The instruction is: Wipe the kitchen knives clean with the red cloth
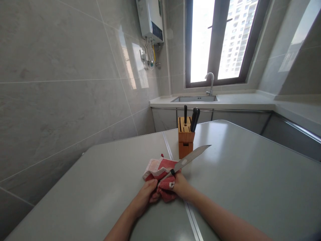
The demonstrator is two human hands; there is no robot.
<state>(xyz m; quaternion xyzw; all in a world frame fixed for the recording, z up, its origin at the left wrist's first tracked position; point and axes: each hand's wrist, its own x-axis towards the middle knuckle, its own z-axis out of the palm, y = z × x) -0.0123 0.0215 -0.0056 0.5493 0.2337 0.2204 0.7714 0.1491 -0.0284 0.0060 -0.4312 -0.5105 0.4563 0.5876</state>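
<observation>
Nearest us, two bare forearms [220,217] extend from the lower edge toward lower centre, where a kitchen knife [192,158] slants, its tip toward the upper right. We see the left hand [147,192] with thumb and fingers closed on a red-and-white cloth [154,167] bunched about the knife's handle. Our right hand [184,186] touches the cloth just below the blade; its fingers are mostly hidden, so we cannot tell how firmly they close. Beyond the blade, near centre, a wooden knife block [186,138] holding black-handled knives [194,119] stands on the pale table [100,194]. At upper right of centre, we note a steel faucet [212,83].
</observation>
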